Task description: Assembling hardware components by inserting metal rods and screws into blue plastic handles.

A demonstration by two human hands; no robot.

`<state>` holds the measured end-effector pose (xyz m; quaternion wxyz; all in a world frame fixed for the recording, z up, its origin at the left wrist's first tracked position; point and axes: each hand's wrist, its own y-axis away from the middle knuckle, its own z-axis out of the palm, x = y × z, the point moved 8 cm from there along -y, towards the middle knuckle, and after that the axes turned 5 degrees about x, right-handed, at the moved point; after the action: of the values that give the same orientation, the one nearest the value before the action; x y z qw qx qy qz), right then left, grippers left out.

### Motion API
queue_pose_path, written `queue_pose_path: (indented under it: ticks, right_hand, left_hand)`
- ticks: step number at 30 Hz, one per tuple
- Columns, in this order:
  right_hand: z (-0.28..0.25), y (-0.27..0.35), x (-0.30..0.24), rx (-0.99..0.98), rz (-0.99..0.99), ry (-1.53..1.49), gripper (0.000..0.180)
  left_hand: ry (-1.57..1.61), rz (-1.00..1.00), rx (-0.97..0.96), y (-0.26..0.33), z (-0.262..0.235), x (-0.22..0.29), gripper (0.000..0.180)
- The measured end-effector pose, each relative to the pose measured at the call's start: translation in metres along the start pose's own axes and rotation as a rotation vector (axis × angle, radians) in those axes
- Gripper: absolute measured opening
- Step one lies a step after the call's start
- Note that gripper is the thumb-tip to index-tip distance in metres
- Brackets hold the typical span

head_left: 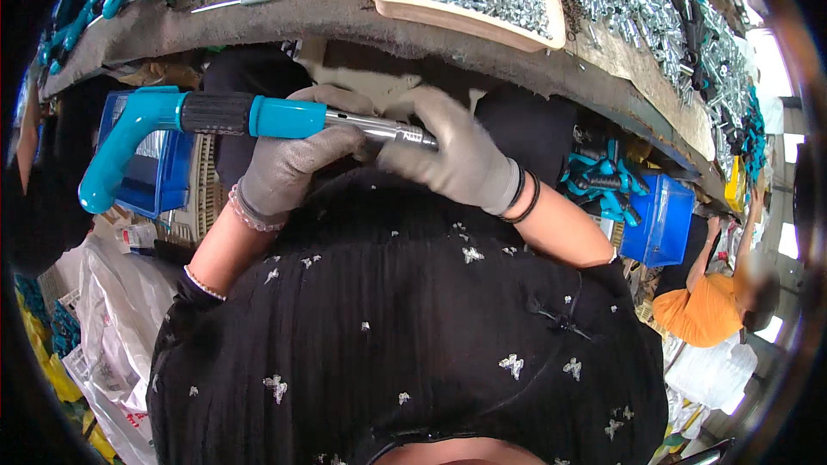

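Tool (289,118) is held crosswise in front of you, below the bench (258,21), its handle (105,168) to your left. Your left hand (293,159) wraps it where body meets barrel (366,126); a firm hold there should stop rolling. Your right hand (457,151) blurs at the barrel's tip, grip unclear; best work in line with the barrel.

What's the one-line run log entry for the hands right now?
left hand: holding teal tool | right hand: blurred, at tool's metal end | ahead: beige parts tray on workbench
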<state>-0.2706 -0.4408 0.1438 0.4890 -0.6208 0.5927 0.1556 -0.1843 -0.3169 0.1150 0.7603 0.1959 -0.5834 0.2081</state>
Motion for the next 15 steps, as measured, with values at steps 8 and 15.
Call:
queue_pose_path:
  ticks: [8, 15]
  right_hand:
    - [0.034, 0.026, 0.02, -0.532, 0.73, -0.737, 0.061]
    - [0.029, 0.021, 0.022, -0.464, 0.726, -0.56, 0.032]
  left_hand:
    - [0.026, 0.033, 0.009, 0.002, -0.005, -0.003, 0.038]
    - [-0.017, 0.01, 0.09, 0.004, -0.009, -0.003, 0.044]
